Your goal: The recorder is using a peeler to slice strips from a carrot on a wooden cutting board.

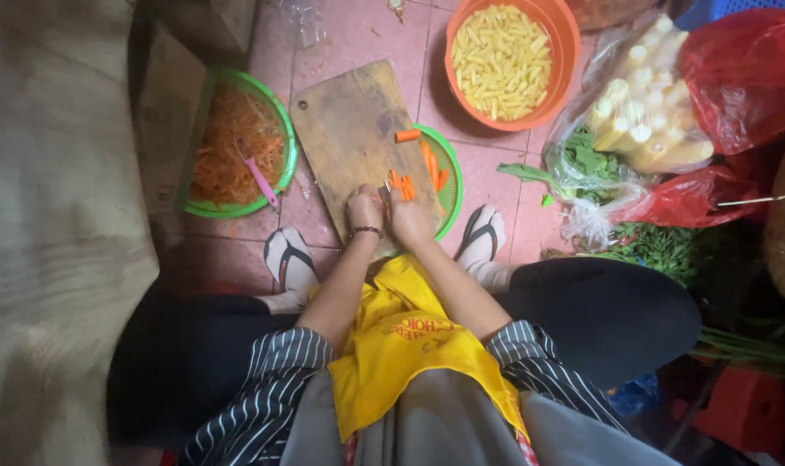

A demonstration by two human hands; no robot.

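A makeshift food-preparation spot on a pink tiled floor, likely behind a market stall or small eatery. A wooden chopping board lies at centre, with a green basket of shredded carrot at left. An orange bowl of cut yellow strips and bagged vegetables fill the upper right.
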